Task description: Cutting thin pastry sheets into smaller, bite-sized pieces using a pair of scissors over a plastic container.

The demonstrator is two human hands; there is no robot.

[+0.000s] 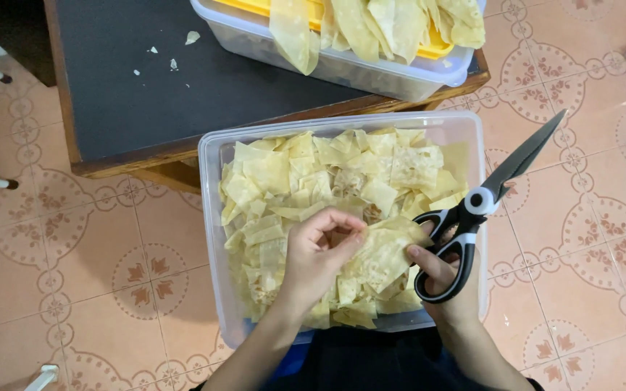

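My left hand (318, 253) pinches a pale yellow dough sheet (385, 253) over a clear plastic tub (211, 217) that rests on my lap. The tub is full of several cut square pieces of dough (313, 174). My right hand (440, 279) has its fingers through the black-and-white handles of a pair of scissors (490, 192). The blades are closed and point up and to the right, past the tub's right rim. The held sheet lies between both hands, just left of the scissor handles.
A low dark-topped wooden table (146, 80) stands ahead, with small dough crumbs (172, 54) on it. On its far right sits a second clear tub (342, 69) with a yellow tray and long uncut dough strips (371, 25) draped over it. Patterned floor tiles (59, 253) surround everything.
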